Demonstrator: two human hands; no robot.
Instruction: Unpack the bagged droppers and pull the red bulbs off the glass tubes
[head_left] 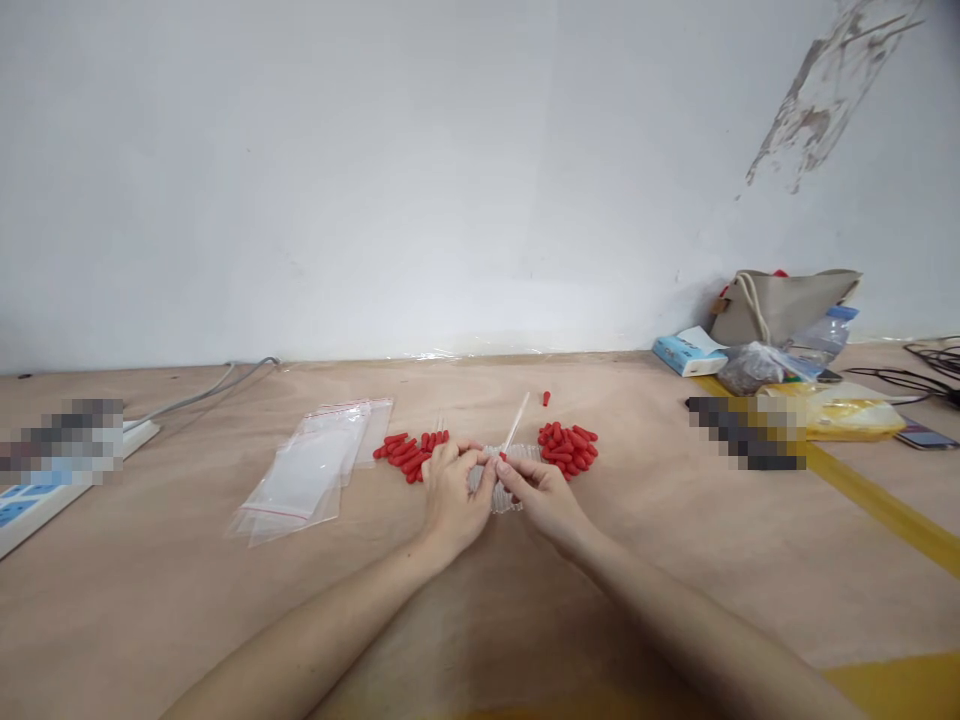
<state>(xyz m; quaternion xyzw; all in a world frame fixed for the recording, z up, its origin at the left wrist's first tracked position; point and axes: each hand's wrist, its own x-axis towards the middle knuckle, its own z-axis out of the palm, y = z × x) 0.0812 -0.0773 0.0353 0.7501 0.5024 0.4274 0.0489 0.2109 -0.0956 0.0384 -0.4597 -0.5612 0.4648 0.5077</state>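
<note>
My left hand (454,492) and my right hand (547,494) meet with fingertips pinched together on one glass dropper. Its clear thin tube (516,422) points up and away, and a bit of its red rubber bulb (503,457) shows between the fingertips. Beneath the hands lies a row of clear glass tubes (507,498), partly covered by the fingers. To the right of them is a pile of red rubber bulbs (570,450). Left of my left hand lie red-bulbed droppers (405,455), some with thin glass tips pointing away. One single bulb (547,398) stands farther back.
Clear zip bags (300,470) lie overlapped at the left. A power strip (75,478) and cable are at far left. At right sit a blue tissue pack (688,352), a beige bag (787,308), a yellow package (855,412), a phone (926,433) and black cables (892,376).
</note>
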